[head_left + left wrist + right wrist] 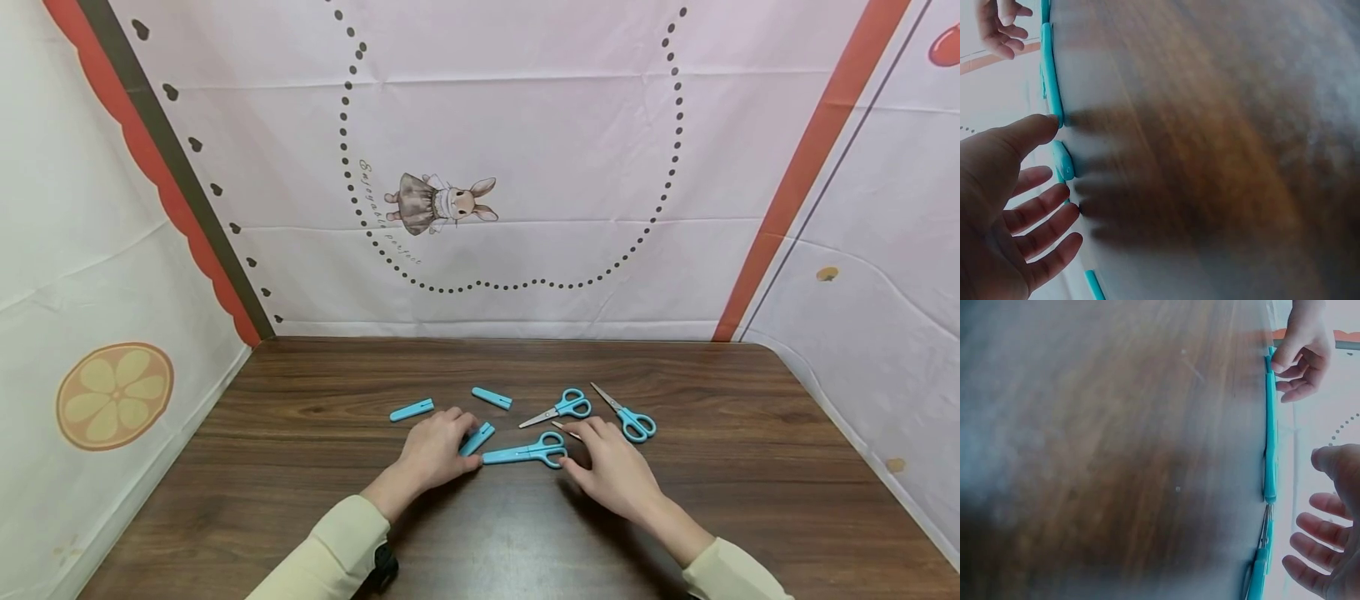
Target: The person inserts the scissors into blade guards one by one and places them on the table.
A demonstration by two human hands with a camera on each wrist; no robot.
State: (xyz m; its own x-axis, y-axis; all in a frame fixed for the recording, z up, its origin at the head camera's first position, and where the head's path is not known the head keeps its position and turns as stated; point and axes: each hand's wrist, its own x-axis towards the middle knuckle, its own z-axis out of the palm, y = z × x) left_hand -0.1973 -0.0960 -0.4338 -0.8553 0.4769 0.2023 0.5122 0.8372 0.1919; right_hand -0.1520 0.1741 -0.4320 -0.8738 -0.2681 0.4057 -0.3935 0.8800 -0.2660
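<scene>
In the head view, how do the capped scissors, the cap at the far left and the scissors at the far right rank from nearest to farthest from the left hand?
1. Capped scissors: just right of the left hand, cap end by its fingertips.
2. Far-left cap: beyond the hand, slightly left.
3. Far-right scissors: past the right hand.

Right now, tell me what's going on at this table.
A person sits at a wooden table with several blue scissors and loose blue blade caps. The left hand rests beside a cap, fingers relaxed. The right hand lies flat by the capped scissors in the middle. Two uncapped scissors lie behind, and a third is partly hidden under the right hand. Two more caps lie further back. Neither hand grips anything.
</scene>
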